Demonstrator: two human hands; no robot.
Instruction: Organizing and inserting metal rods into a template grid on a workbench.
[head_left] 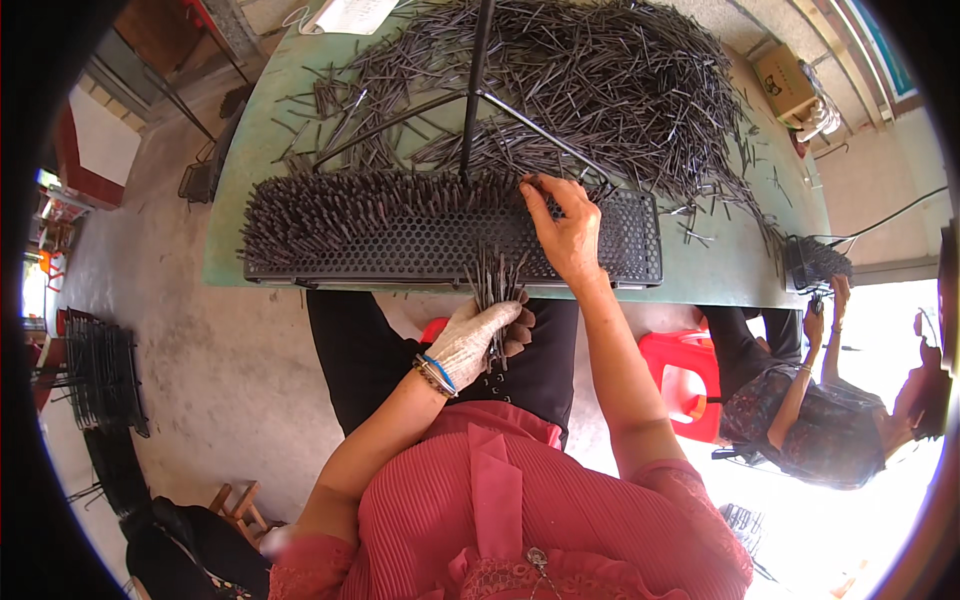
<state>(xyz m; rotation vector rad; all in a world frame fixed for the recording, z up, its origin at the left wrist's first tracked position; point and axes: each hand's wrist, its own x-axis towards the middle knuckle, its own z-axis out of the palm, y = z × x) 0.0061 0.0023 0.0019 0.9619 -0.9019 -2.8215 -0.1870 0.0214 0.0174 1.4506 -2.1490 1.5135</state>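
The gloved left hand (pixel 477 335) is wrapped round a splayed bundle of loose strips (pixel 493 278), and a slack grip there could scatter them. The right hand (pixel 570 228) has thumb and forefinger close together at the standing strips (pixel 320 215) (whether they meet on one, I cannot tell), where a brushing knuckle might bend neighbours; the perforated panel (pixel 410 240), lying along the worktop's (pixel 740 270) near edge, could slip if bumped.

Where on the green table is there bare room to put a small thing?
Bare green tabletop shows between the perforated black panel and the co-worker's bristled piece, with a narrower patch left of the panel's bristles. Heaped dark strips crowd most of the far half; the right hand is over the panel.
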